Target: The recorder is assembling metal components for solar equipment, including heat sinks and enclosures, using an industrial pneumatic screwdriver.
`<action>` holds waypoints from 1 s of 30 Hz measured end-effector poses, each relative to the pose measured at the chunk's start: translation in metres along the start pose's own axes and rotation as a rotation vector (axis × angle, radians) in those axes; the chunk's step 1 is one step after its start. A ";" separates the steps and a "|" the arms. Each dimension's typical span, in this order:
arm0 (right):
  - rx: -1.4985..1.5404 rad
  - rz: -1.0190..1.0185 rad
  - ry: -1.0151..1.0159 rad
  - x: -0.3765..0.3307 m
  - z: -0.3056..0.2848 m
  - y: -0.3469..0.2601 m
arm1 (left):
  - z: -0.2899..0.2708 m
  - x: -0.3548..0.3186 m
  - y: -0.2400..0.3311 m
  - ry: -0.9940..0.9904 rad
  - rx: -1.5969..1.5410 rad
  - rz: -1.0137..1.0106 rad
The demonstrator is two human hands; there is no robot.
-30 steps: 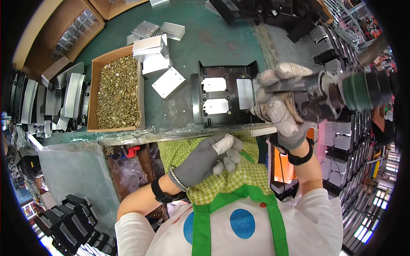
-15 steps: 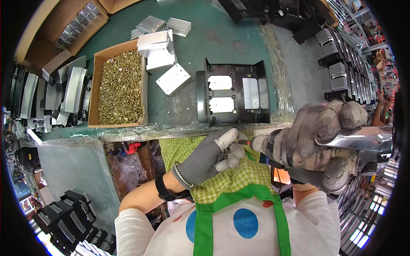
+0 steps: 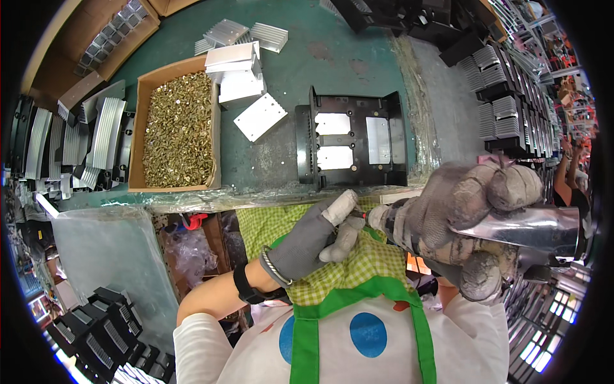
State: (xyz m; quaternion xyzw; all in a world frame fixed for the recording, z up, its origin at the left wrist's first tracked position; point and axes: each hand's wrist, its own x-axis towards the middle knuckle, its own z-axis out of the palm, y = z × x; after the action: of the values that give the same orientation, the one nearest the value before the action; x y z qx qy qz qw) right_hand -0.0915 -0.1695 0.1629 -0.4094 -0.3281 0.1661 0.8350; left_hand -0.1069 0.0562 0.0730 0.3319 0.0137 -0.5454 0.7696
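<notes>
My right hand (image 3: 476,217), in a worn, stained glove, is wrapped round a power screwdriver (image 3: 534,232) with a shiny metal body. The driver lies roughly level, its red-marked tip end pointing left into the fingers of my left hand (image 3: 320,233). That hand wears a grey glove with whitened fingertips; thumb and fingers are pinched at the tip, and what they hold is hidden. Just beyond both hands, on the bench, a black metal housing (image 3: 329,141) with upright side walls holds light metal plates. A carton of brass-coloured screws (image 3: 178,131) stands to the left.
Silver finned heat sinks (image 3: 229,33) and a loose metal plate (image 3: 260,117) lie on the green bench (image 3: 304,67). Finned black units are stacked at far left, right and lower left. A plastic-wrapped edge (image 3: 256,197) runs along the bench front. Another person's arm (image 3: 564,182) shows at far right.
My right hand and the screwdriver have shifted slightly left and down. My left hand stays pinched at the driver's tip, barely moved. The housing stays on the bench.
</notes>
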 end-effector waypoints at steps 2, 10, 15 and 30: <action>0.107 0.036 -0.072 0.013 -0.014 0.005 | 0.005 -0.001 -0.002 0.066 -0.122 0.021; -0.903 -0.214 0.770 0.047 -0.042 0.034 | -0.005 -0.011 -0.003 0.058 -0.070 0.003; -0.811 -0.347 0.517 0.069 -0.067 0.044 | -0.015 -0.013 -0.002 0.053 0.007 -0.014; -0.489 -0.207 0.605 0.058 -0.085 0.061 | -0.010 -0.005 0.010 0.048 0.068 0.028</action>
State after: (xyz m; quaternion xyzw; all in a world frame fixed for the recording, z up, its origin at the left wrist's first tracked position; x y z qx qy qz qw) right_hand 0.0080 -0.1491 0.1001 -0.5913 -0.1369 -0.1300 0.7840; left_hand -0.0968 0.0671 0.0719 0.3708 0.0087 -0.5265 0.7650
